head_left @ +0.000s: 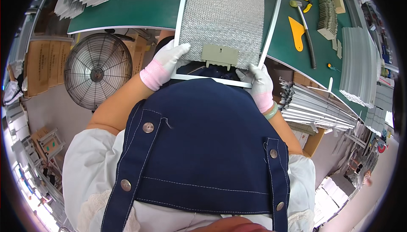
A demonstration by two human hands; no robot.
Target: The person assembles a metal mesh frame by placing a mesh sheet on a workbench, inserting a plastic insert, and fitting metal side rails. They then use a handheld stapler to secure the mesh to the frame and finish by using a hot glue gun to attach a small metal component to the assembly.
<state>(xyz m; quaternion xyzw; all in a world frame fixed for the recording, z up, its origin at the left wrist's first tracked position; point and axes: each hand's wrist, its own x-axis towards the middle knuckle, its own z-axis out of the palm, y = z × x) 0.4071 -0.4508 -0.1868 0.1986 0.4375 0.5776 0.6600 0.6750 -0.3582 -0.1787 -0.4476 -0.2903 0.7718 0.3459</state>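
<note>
A white rectangular frame [181,20] around silver metallic mesh [222,15] overhangs the near edge of the green counter [140,3]: probably light, mesh dentable, best held by its sides. Left grip [167,59] clasps the left side, right grip [261,81] the right.

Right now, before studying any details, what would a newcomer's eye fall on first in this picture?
Probably the silvery mesh-textured sheet at top centre, within a slim white frame gripped by the left hand and right hand, both white-gloved. Next, the round black wire-caged fan left of the hands, then the flat orange-yellow scraper on the green tabletop at right.
</note>
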